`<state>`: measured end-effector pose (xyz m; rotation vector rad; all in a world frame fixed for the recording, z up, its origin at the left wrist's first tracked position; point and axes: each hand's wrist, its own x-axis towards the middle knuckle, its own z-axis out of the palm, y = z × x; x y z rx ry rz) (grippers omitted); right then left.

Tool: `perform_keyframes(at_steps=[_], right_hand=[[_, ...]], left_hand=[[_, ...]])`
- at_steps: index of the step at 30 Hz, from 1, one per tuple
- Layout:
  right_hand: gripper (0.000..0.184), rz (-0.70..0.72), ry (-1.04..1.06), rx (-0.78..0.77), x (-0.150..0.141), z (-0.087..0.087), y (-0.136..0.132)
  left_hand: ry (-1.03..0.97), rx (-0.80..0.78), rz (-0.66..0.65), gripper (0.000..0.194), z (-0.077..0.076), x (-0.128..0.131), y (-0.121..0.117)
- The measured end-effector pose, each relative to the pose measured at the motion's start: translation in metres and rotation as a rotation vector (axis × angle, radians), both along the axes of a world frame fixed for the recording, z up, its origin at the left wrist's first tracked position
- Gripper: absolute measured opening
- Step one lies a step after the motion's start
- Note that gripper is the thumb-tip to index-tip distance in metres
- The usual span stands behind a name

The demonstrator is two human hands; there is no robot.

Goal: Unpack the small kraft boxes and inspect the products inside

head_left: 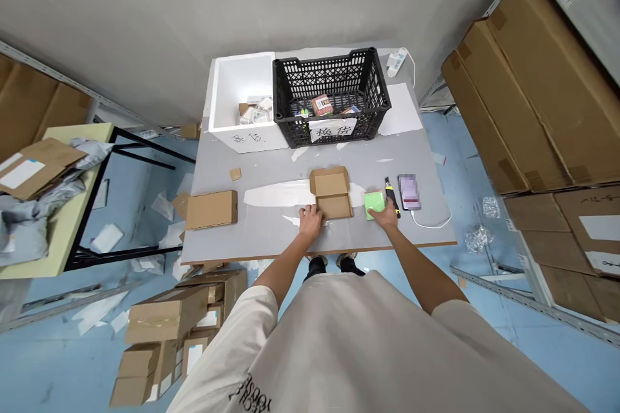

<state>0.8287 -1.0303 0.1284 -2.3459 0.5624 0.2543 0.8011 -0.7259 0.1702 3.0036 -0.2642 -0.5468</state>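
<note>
A small brown cardboard box (334, 208) lies with its lid raised toward the back of the table, and its inside looks bare. My left hand (310, 222) is at the box's near left corner, fingers curled against its side. To the right of the box, my right hand (386, 215) grips a bright green, flat square packet (374, 201) by its right side, thumb on top. Just beyond those fingers lies a black and yellow utility knife (392, 195). A phone (409, 191) with a lit screen rests right of the knife, on a white cable.
Behind stand a white foam box (249, 138) and a black plastic crate (332, 132), both holding small packets. A closed cardboard box (212, 210) lies at the left. A power strip (396, 62) sits at the back right. Stacked cartons (513, 77) flank the table.
</note>
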Motion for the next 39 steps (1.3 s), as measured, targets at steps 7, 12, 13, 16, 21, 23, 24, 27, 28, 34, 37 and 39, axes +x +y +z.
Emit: perform_keyframes(at_steps=[7,12,13,16,21,23,24,27,28,34,37,39], right_hand=[[0.059,0.059,-0.155,-0.221,-0.002,0.026,0.022],[0.034,0.337,-0.144,0.041,0.006,0.032,0.060],[0.034,0.366,-0.116,0.059,0.006,0.030,0.068],[0.038,0.405,-0.018,0.027,0.003,0.023,0.092],[0.040,0.470,0.007,0.015,-0.008,0.017,0.123],[0.040,0.491,-0.009,0.042,-0.008,0.017,0.140],[0.040,0.501,-0.015,0.054,-0.006,0.018,0.151],[0.040,0.545,-0.015,0.075,0.003,0.021,0.190],[0.041,0.564,-0.011,0.079,0.007,0.021,0.204],[0.043,0.639,-0.005,0.117,0.029,0.019,0.288],[0.046,0.653,0.030,0.126,0.032,0.016,0.314],[0.047,0.657,0.046,0.126,0.032,0.014,0.325]], left_hand=[[-0.004,-0.045,0.075,0.027,0.014,-0.003,0.006],[-0.009,-0.147,0.134,0.029,0.016,-0.005,0.014],[-0.006,-0.177,0.134,0.029,0.015,-0.006,0.015],[0.057,-0.278,0.139,0.029,0.010,-0.008,0.018],[0.058,-0.354,0.206,0.035,0.002,-0.016,0.040],[0.030,-0.343,0.228,0.037,0.000,-0.019,0.058],[0.022,-0.339,0.240,0.038,-0.001,-0.020,0.068],[-0.006,-0.331,0.304,0.036,-0.004,-0.022,0.102],[-0.016,-0.327,0.331,0.035,-0.005,-0.023,0.114],[-0.071,-0.333,0.454,0.033,-0.012,-0.018,0.184],[-0.083,-0.346,0.461,0.034,-0.017,-0.013,0.209],[-0.079,-0.357,0.459,0.035,-0.021,-0.010,0.219]])
